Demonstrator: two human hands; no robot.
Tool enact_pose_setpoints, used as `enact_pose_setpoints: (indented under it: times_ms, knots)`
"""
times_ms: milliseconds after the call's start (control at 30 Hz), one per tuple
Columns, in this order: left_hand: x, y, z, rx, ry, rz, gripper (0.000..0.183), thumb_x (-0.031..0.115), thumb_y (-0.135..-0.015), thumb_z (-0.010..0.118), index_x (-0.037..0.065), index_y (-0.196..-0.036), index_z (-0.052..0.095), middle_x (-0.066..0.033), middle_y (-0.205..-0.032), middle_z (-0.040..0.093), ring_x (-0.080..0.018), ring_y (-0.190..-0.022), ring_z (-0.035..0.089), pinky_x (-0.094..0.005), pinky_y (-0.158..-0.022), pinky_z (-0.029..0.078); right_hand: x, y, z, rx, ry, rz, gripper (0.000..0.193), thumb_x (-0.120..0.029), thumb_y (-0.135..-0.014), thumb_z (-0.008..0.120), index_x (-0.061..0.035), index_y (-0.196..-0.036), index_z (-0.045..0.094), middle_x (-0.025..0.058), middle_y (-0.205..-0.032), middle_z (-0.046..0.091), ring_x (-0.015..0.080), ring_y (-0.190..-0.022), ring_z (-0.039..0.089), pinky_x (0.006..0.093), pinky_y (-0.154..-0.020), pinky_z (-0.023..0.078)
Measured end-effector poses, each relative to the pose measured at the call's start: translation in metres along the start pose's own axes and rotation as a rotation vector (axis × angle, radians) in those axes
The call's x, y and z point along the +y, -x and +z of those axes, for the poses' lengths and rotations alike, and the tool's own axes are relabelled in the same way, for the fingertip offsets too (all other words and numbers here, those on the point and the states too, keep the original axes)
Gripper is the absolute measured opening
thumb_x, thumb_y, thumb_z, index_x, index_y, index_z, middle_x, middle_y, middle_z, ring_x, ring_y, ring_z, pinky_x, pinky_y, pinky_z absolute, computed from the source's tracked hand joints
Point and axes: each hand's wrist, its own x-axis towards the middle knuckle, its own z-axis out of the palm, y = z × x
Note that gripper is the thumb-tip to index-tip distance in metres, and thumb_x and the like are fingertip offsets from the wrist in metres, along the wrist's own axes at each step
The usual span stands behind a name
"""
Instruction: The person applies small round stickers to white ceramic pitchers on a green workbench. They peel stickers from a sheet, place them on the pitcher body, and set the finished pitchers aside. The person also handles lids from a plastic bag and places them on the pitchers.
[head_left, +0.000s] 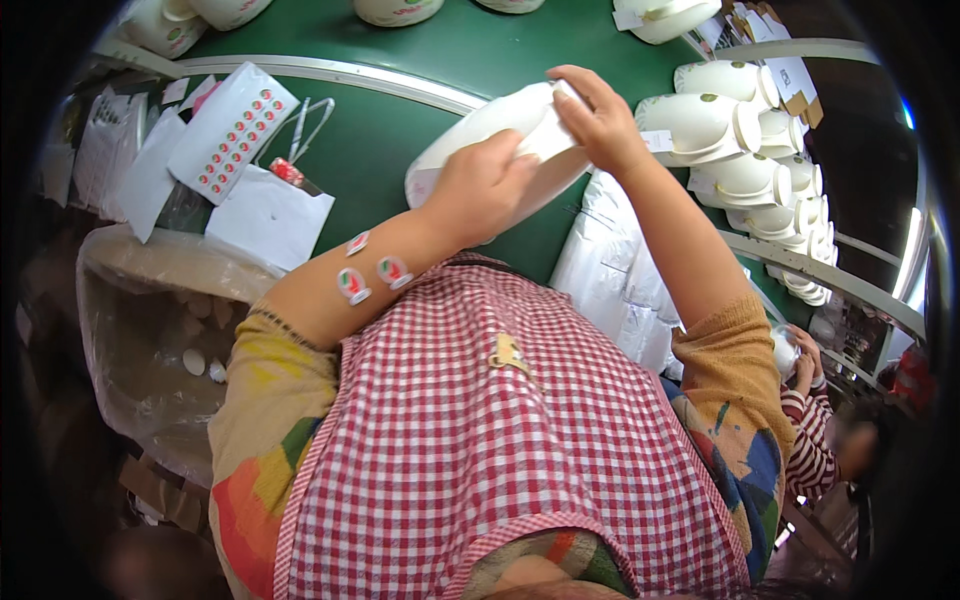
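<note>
A glossy white pot (455, 135), apparently ceramic, is tilted on its side in front of my apron, over the green bench. My right hand (603, 125) grips its far right end, fingers curled over the edge. Against its near side lies my left hand (482, 192), fingers bent and slightly blurred; whether something small is pinched there is hidden. A pale pink patch shows on the pot's left end. Several small red-and-green stickers (352, 285) are stuck on my left forearm.
Stacked white pots (700, 125) stand at the right, more at the back edge. A sticker sheet (235, 130) and papers (270, 215) lie left, above a plastic-lined box (150, 330). White wrapped packs (610, 270) sit by my right arm. Another person's hands (803, 358) work far right.
</note>
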Motion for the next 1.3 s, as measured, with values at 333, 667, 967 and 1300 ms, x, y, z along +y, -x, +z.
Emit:
enact_pose_setpoints:
  times_ms: [333, 667, 967, 1300]
  knots:
    - [-0.013, -0.034, 0.022, -0.034, 0.688, -0.024, 0.031, 0.028, -0.090, 0.052, 0.003, -0.108, 0.051, -0.0054, -0.098, 0.053, -0.0154, -0.089, 0.051, -0.0284, -0.084, 0.041, -0.139, 0.050, 0.004, 0.000, 0.194, -0.574, 0.025, -0.013, -0.077, 0.067, -0.0084, -0.101, 0.066, 0.0088, -0.106, 0.062, 0.0282, -0.099, 0.057, 0.0406, -0.096, 0.037]
    - [-0.021, -0.035, 0.032, -0.038, 0.410, 0.165, 0.049, 0.037, -0.092, 0.049, 0.000, -0.122, 0.045, -0.0102, -0.108, 0.051, -0.0182, -0.095, 0.050, -0.0315, -0.088, 0.044, -0.144, 0.048, 0.028, -0.129, 0.245, -0.544, 0.013, -0.013, -0.074, 0.070, -0.0083, -0.085, 0.066, 0.0048, -0.093, 0.061, 0.0247, -0.093, 0.055, 0.0411, -0.088, 0.038]
    - [-0.027, -0.069, -0.004, -0.311, 0.670, -0.101, 0.020, 0.022, -0.094, 0.052, 0.005, -0.104, 0.056, -0.0042, -0.080, 0.060, -0.0126, -0.073, 0.055, -0.0283, -0.064, 0.046, -0.137, 0.039, 0.008, 0.093, -0.194, -0.396, 0.005, -0.005, -0.077, 0.064, -0.0064, -0.081, 0.061, 0.0068, -0.085, 0.061, 0.0243, -0.080, 0.057, 0.0348, -0.076, 0.043]
    - [-0.008, -0.091, -0.001, 0.014, 0.796, -0.678, 0.021, 0.013, -0.097, 0.047, -0.002, -0.112, 0.051, -0.0143, -0.096, 0.062, -0.0265, -0.093, 0.063, -0.0378, -0.082, 0.052, -0.008, 0.069, 0.025, -0.270, -0.732, 0.591, 0.005, -0.008, -0.086, 0.061, -0.0036, -0.088, 0.061, 0.0027, -0.081, 0.062, 0.0107, -0.072, 0.058, 0.0256, -0.068, 0.048]
